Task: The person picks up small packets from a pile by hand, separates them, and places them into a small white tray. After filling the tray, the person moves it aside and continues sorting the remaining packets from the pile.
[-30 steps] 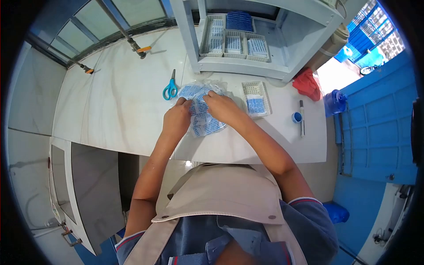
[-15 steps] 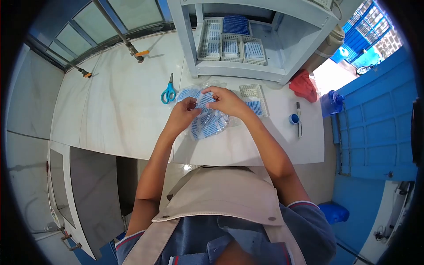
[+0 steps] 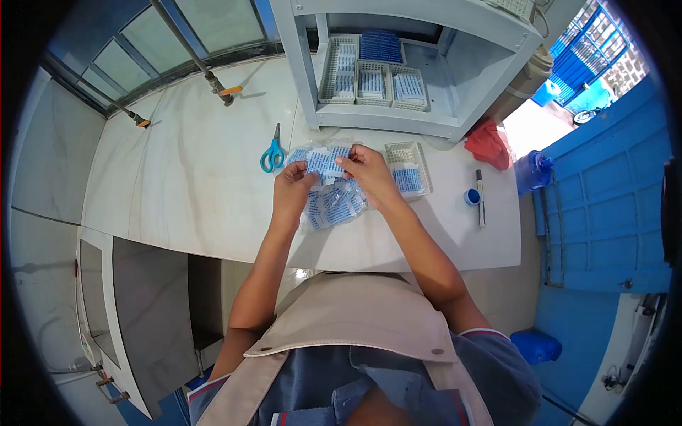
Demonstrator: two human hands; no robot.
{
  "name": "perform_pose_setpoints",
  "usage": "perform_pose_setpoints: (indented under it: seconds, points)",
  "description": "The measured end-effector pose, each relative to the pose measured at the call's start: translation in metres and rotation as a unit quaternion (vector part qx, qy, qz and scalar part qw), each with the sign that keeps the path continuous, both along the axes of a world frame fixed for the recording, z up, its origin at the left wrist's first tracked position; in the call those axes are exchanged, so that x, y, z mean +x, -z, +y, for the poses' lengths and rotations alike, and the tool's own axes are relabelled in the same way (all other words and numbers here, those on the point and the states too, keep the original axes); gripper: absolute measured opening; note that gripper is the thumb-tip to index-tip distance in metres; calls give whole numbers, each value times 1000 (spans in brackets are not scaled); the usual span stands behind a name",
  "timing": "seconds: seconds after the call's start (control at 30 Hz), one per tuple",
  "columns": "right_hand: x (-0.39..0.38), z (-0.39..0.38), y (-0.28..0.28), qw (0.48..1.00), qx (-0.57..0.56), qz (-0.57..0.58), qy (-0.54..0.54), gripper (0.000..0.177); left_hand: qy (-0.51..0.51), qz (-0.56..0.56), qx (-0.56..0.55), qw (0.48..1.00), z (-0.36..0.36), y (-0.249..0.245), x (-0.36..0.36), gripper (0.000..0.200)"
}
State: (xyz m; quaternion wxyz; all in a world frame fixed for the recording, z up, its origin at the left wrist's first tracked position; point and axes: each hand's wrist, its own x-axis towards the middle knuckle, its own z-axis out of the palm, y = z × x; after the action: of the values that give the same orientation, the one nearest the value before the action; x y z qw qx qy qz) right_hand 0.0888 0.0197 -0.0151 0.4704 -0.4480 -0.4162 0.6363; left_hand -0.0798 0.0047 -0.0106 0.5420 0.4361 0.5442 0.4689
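Between my two hands I hold a white sachet printed in blue (image 3: 325, 164), stretched out flat. My left hand (image 3: 292, 190) pinches its left end, and my right hand (image 3: 369, 175) grips the right end between thumb and fingers. Directly below lies a clear plastic bag (image 3: 335, 206) with several similar blue-printed sachets in it. To the right of my right hand stands a small white basket (image 3: 406, 152), with sachets (image 3: 407, 179) in its near half. Teal-handled scissors (image 3: 272, 156) lie left of the bag, blades pointing away from me.
A grey shelf (image 3: 383, 118) at the back holds several white baskets (image 3: 371, 82) of packets. On the right of the table are a marker (image 3: 481, 199), a blue round cap-like item (image 3: 472, 197) and a red cloth (image 3: 487, 144). Two taps (image 3: 226, 95) rise at back left.
My hands have moved slightly apart, and the sachet between them now shows wider and flatter. The view has shifted slightly.
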Motion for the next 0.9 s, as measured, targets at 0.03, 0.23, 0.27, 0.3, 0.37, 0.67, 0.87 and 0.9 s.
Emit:
perform_pose_setpoints:
  seconds: [0.03,0.23,0.27,0.3,0.37,0.67,0.87,0.9]
  points:
    - [-1,0,1,1000,-6,1,15,12,-13,-30,-2,999,-1,0,1,15]
    - [6,-14,-1,996,24,85,-24,26,-7,-93,-64,994,-8,0,-4,13]
    - [7,-15,3,996,23,85,-22,26,-5,-93,-65,994,-9,0,-3,13]
    - [7,-14,4,991,17,133,13,27,-12,-116,-62,991,-10,0,-3,12]
    - [5,-13,6,982,11,180,48,28,-19,-139,-58,988,-11,1,-4,11]
    - [-5,-13,16,938,-130,320,15,13,53,-218,-71,972,-19,-9,4,9]
    - [19,-11,-16,969,9,227,96,10,-10,-154,-20,988,-17,0,-3,20]
    - [15,-12,-15,969,9,227,97,10,-18,-127,2,992,-17,-2,1,22]
